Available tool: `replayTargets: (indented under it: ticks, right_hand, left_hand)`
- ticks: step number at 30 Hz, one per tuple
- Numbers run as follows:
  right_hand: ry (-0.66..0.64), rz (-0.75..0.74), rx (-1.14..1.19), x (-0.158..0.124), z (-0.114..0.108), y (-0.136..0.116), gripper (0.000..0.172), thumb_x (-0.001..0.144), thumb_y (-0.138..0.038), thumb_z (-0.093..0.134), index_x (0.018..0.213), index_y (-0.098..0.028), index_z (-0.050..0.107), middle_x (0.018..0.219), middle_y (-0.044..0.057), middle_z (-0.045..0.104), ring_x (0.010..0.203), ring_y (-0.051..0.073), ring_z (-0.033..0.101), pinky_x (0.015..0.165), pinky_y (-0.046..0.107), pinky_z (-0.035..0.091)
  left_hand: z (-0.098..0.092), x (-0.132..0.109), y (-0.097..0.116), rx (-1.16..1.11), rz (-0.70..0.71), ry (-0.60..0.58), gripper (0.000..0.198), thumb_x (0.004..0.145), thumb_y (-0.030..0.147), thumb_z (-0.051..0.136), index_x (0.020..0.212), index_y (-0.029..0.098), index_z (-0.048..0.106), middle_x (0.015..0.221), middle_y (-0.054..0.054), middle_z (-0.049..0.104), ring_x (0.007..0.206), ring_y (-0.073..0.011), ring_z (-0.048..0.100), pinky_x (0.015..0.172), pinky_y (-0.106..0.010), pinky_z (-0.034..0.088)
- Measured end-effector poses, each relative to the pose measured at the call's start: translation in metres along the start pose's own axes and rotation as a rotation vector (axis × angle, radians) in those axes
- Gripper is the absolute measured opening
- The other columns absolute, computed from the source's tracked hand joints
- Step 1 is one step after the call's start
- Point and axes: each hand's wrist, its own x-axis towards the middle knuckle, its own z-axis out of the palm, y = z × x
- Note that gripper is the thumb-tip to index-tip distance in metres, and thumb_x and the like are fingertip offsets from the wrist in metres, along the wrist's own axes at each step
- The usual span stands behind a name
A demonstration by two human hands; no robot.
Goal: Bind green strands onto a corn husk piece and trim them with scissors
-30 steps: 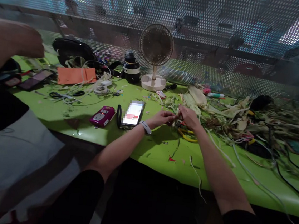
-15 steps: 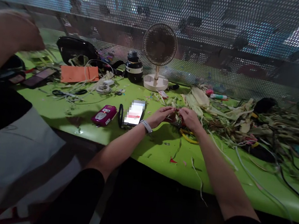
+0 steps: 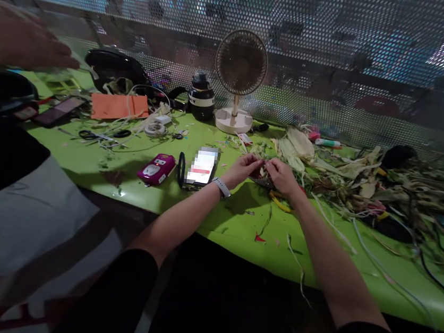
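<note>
On the green table my left hand [image 3: 244, 170] and my right hand [image 3: 280, 175] meet fingertip to fingertip, both closed in a pinch. What they pinch is too small to make out. Beneath the fingers lies a dark patch of small scraps, largely hidden by the hands. Yellow scissor-like handles [image 3: 281, 202] stick out below my right hand. To the left of my left wrist a lit phone [image 3: 203, 165] leans on a stand, its screen blurred. Dry plant husks [image 3: 297, 145] are heaped just beyond my right hand.
A fan [image 3: 240, 64] and a black bottle [image 3: 201, 99] stand at the back. A purple power socket box [image 3: 156, 169], scissors [image 3: 104, 135] and orange paper [image 3: 119, 107] lie to the left. Cables [image 3: 387, 279] and dried leaves crowd the right. Another person's hand [image 3: 28, 40] reaches in at far left.
My hands stay together over the same spot, with the fingers shifting slightly. The other person's hand at far left has changed pose, its fingers now more extended. The view has moved a little.
</note>
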Motion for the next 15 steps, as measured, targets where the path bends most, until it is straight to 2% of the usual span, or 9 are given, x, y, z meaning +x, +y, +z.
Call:
replayTargets:
  ticks: [7,12,15]
  right_hand:
    - [-0.015,0.084,0.08,0.0023,-0.0012,-0.0016,0.021,0.083,-0.04,0.044,0.072,-0.023,0.048,0.057,-0.003,0.045,0.055,0.014,0.041,0.054,0.027,0.033]
    - [0.052,0.007,-0.109,-0.0005,-0.0022,-0.008,0.021,0.085,-0.036,0.041,0.068,-0.023,0.043,0.061,0.0,0.047,0.06,0.016,0.043,0.06,0.029,0.032]
    - [0.109,-0.069,-0.247,-0.002,0.0001,-0.0083,0.02,0.085,-0.035,0.041,0.068,-0.024,0.04,0.066,0.002,0.05,0.064,0.017,0.044,0.064,0.03,0.031]
  left_hand:
    - [-0.0045,-0.0008,0.0009,0.0,0.043,-0.07,0.03,0.078,0.036,0.073,0.079,0.016,0.052,0.062,0.006,0.057,0.053,-0.0057,0.055,0.056,-0.02,0.046]
    - [-0.0038,-0.0018,0.0032,0.11,0.035,-0.125,0.016,0.082,0.026,0.066,0.084,0.017,0.052,0.065,0.004,0.059,0.057,-0.0089,0.058,0.059,-0.022,0.05]
    - [-0.0034,-0.0003,0.0024,0.178,0.031,-0.136,0.008,0.083,0.019,0.06,0.08,0.017,0.054,0.065,0.003,0.059,0.057,-0.0108,0.059,0.06,-0.025,0.051]
